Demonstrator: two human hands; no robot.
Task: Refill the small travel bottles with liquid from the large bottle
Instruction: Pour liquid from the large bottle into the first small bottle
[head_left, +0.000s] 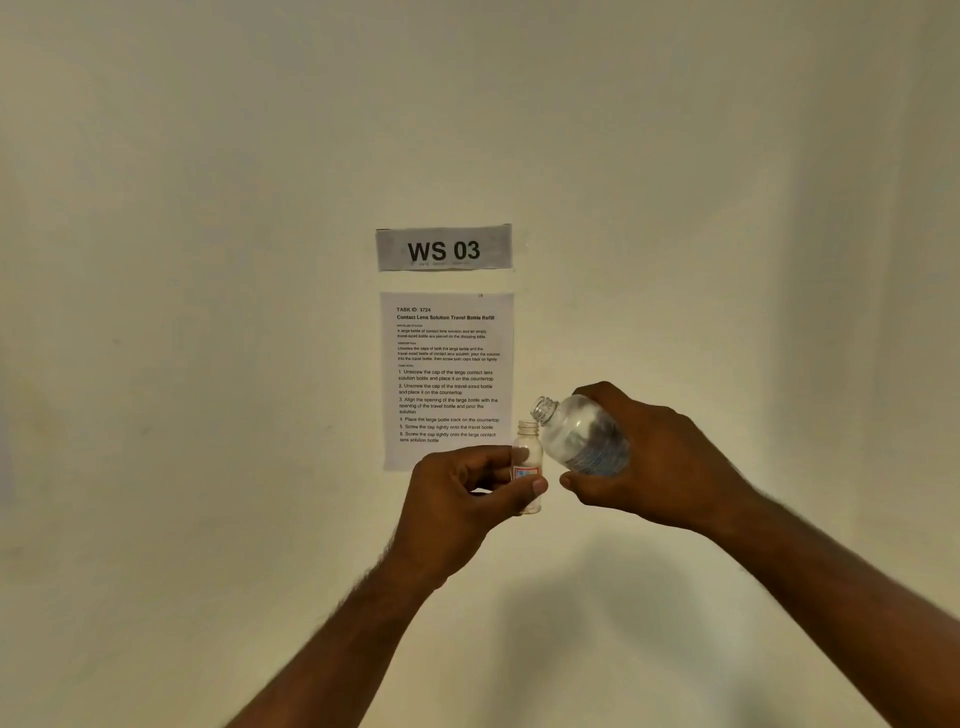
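My left hand (462, 499) grips a small clear travel bottle (528, 457) upright, uncapped, with a red and blue label on its side. My right hand (654, 462) holds the large clear bottle (582, 436), also uncapped and tilted to the left. Its threaded mouth sits just above and to the right of the small bottle's opening, almost touching it. Clear liquid shows inside the large bottle. No stream of liquid is visible between them. Both bottles are held up in the air in front of a wall.
A pale wall (208, 364) fills the view. A grey sign reading WS 03 (444, 248) hangs on it, with a printed instruction sheet (448, 364) below, right behind the bottles. No table or caps are in view.
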